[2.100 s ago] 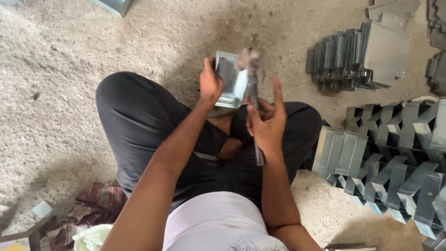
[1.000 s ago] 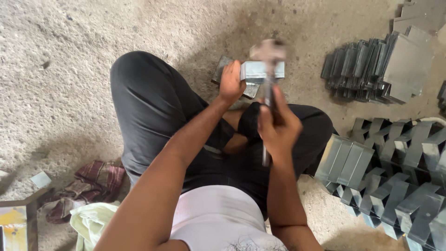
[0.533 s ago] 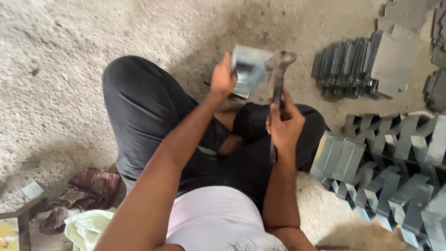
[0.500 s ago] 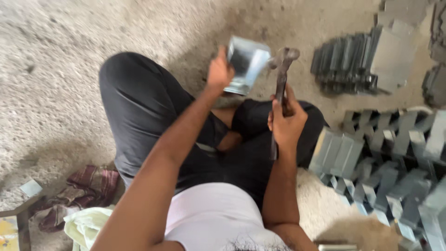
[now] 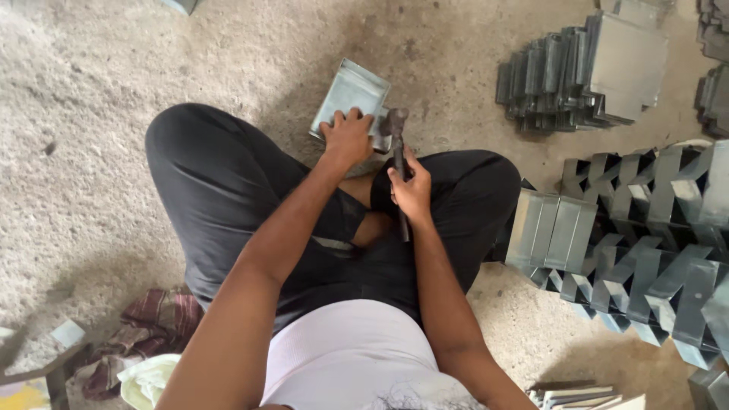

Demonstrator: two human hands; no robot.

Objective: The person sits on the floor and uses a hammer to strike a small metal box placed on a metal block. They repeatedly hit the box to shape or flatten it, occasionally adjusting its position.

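One flat, rectangular grey sheet-metal tray (image 5: 349, 95) lies on the rough concrete floor (image 5: 114, 114) before the crossed legs. The left hand (image 5: 348, 137) presses it down, fingers spread. The right hand (image 5: 411, 190) grips one dark metal hammer (image 5: 396, 152), its head touching the tray's edge. Folded metal pieces (image 5: 645, 243) are stacked in rows at right.

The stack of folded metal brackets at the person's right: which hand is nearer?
Right. The right hand, gripping the hammer, is closer to the brackets; the left hand presses the metal tray farther away.
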